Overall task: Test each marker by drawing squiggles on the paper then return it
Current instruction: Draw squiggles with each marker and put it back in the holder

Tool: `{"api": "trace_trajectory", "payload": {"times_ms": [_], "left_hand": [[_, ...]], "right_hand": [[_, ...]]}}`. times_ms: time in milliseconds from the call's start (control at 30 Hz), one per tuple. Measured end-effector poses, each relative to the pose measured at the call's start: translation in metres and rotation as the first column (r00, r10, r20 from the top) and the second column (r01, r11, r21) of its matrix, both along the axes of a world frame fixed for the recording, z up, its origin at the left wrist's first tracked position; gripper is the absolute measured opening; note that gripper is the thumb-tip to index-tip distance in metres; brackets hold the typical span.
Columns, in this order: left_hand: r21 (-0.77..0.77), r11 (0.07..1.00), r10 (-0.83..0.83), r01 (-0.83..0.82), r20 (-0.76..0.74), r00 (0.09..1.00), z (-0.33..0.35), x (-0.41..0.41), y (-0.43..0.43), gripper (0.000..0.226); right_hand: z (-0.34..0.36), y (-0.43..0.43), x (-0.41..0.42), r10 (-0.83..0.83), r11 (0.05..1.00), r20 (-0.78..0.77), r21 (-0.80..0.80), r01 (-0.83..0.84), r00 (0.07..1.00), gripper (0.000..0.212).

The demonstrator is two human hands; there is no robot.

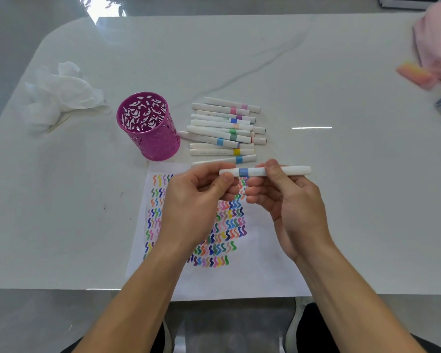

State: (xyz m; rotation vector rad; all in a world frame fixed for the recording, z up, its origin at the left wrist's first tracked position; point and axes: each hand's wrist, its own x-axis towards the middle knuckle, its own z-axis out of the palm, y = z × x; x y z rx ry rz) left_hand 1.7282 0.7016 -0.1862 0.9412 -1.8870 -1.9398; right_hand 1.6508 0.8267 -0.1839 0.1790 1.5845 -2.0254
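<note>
The blue-banded marker (255, 171) is held level just above the paper (252, 276), near the marker pile (222, 128). The left hand (194, 200) pinches its cap end with its fingers; the right hand (290, 200) pinches the barrel. The cap looks seated, I think. A jerky pull could smear ink on skin or scatter the pile.

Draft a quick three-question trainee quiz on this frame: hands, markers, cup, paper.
1. True or false: the left hand and the right hand both hold the white marker with a blue band.
2. Relative to the upright purple perforated metal cup, the pile of white banded markers lies: A inside it; B beside it on the white marble table; C under it.
3. Fill in: the white paper sheet bears rows of coloured ____.
Key: 1 true; 2 B; 3 squiggles.
</note>
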Motion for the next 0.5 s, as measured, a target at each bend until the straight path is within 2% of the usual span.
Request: {"api": "trace_trajectory", "payload": {"times_ms": [233, 500], "left_hand": [[-0.067, 0.998, 0.002, -0.002, 0.004, 1.000, -0.002, 0.004, -0.003, 0.016], [-0.111, 0.993, -0.033, 0.033, -0.001, 0.999, 0.003, 0.005, -0.008, 0.015]], "right_hand": [[-0.009, -0.010, 0.011, -0.034, 0.999, -0.013, 0.025, 0.034, 0.999, 0.026], [-0.008, -0.007, 0.013, 0.027, 1.000, -0.005, 0.007, -0.027, 1.000, 0.027]]}}
